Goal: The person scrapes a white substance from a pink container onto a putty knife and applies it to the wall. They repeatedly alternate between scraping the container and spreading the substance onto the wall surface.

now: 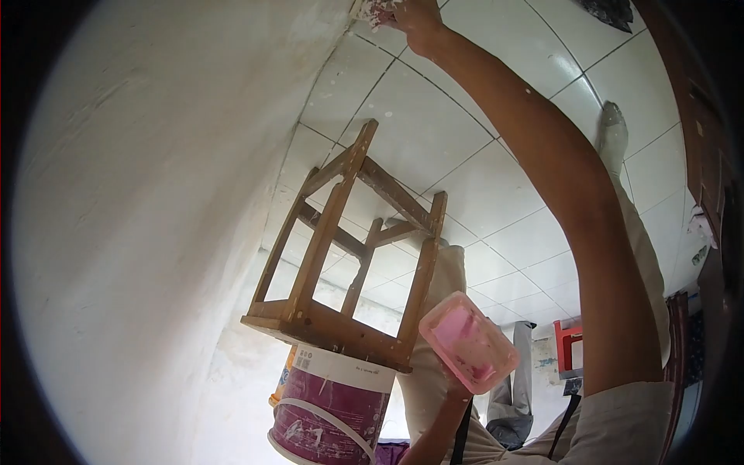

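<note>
My right arm stretches up to the top edge of the view, where my right hand [418, 25] is closed at the foot of the wall. It grips a flat tool smeared with white paste [375, 12]; the frame cuts part of it off, so its exact kind does not show. My left hand [456, 389] holds a pink plastic tub [470, 341] from beneath, its fingers mostly hidden behind it. Pink, paste-like residue coats the inside of the tub. Beside the tub is a wooden stool [333, 322], spattered with paint.
A purple and white bucket [333, 403] with a white handle rests against the stool's seat, a yellow container [277, 387] behind it. The pale wall [139, 194] fills the left side. Tiled floor [434, 116] runs around my legs. A red frame [568, 341] stands farther off.
</note>
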